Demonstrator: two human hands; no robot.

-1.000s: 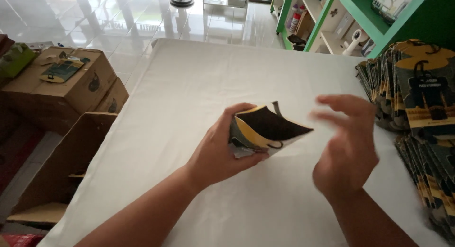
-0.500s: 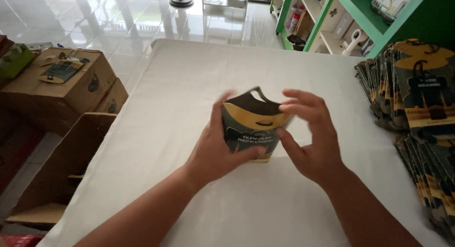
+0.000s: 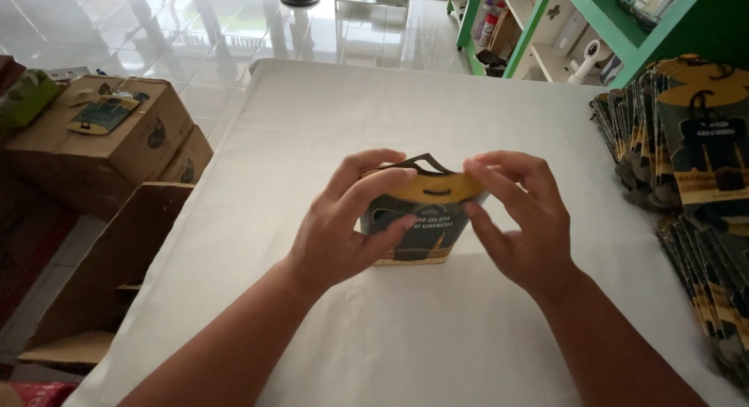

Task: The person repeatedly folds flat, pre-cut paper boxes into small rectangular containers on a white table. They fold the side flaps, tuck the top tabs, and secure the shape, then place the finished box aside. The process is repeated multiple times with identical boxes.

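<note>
A small cardboard carry box (image 3: 425, 220), dark blue and black with a yellow top flap and a handle cut-out, stands upright on the white table (image 3: 374, 118). My left hand (image 3: 343, 223) grips its left side, thumb on the front and fingers over the top edge. On the box's right side my right hand (image 3: 519, 216) pinches the yellow top flap between fingertips and thumb. Both hands hold the box at the table's middle.
Stacks of flat, unfolded boxes of the same print (image 3: 686, 149) lie along the table's right edge. Brown cardboard cartons (image 3: 101, 142) stand on the floor to the left. A green and white shelf unit (image 3: 546, 32) is at the back right, with glossy tiled floor behind.
The box was tilted and open-mouthed in my left hand with my right hand apart from it. Now it stands upright on the table and both hands press its top flaps together.
</note>
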